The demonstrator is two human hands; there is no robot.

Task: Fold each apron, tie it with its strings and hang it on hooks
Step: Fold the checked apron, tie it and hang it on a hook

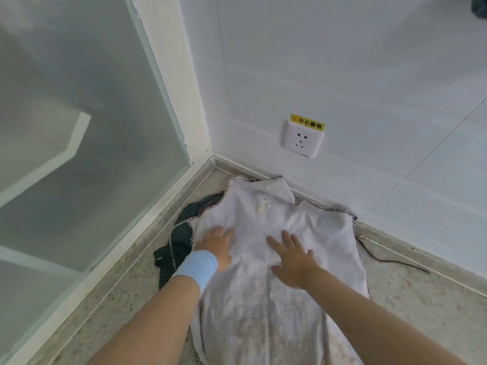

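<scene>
Left grip (pixel 217 247) and right grip (pixel 295 262) lie flat, fingers straight; striped cloth (pixel 179 241) just left, socket (pixel 301 140) beyond; apron (pixel 258 312) directly beneath both.

White tiled wall (pixel 342 61), wall socket (pixel 301 140), frosted glass panel (pixel 66 114), speckled stone counter (pixel 421 299)

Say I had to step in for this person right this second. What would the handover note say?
Left hand: open, pressed flat on the pale checked apron.
Right hand: open, pressed flat on the same apron, beside the left.
Things: the pale apron lies spread on the speckled surface in the wall corner. A dark striped cloth lies bunched at its left edge, partly under it. A thin string trails off to the right.
Done: the pale apron is laid out flat.
Left: fold it, tie it with its strings and hang it. The dark cloth is also unfolded. No hooks are in view.
</scene>
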